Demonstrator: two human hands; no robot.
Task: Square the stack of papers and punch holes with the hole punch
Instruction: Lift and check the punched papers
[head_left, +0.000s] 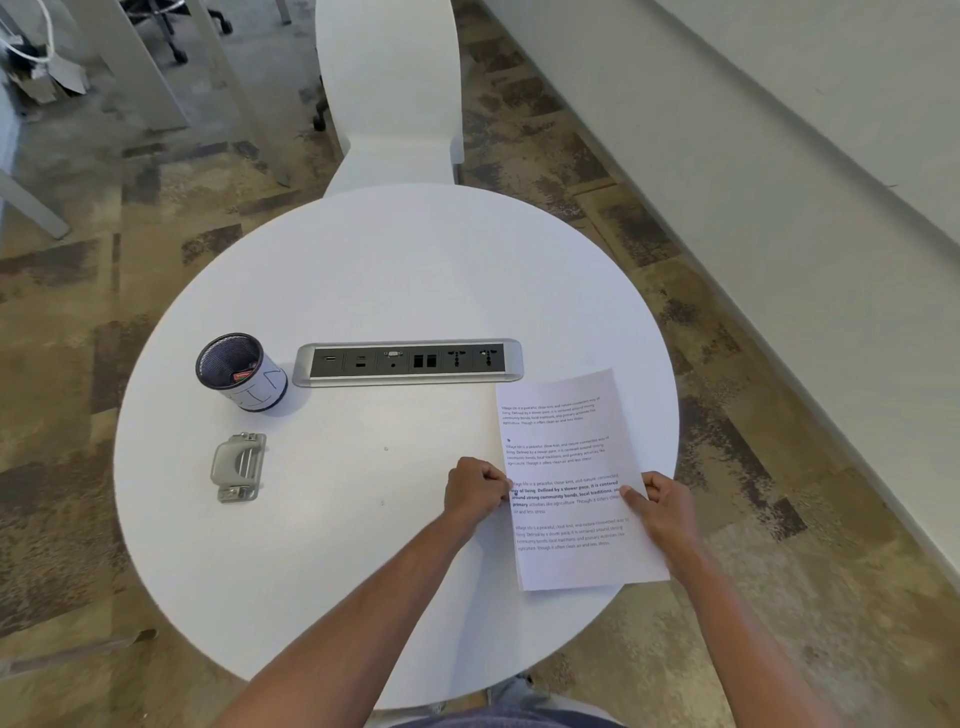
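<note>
Between the two grips lay the stack of papers (571, 478), long axis running away from the person; left hand (475, 491) and right hand (665, 501) pinched its long edges. Hole punch (239, 466) sat well left, nearer the left hand.

Both forearms are bare, no sleeves reaching the wrists. The left hand (475, 491) and right hand (662, 501) wear no gloves, rings or watch. Grey-blue clothing (498, 719) shows at the bottom edge.

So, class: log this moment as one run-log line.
phase: squaring | left hand: grips stack of papers left edge | right hand: grips right edge | hole punch: untouched, table left
</note>
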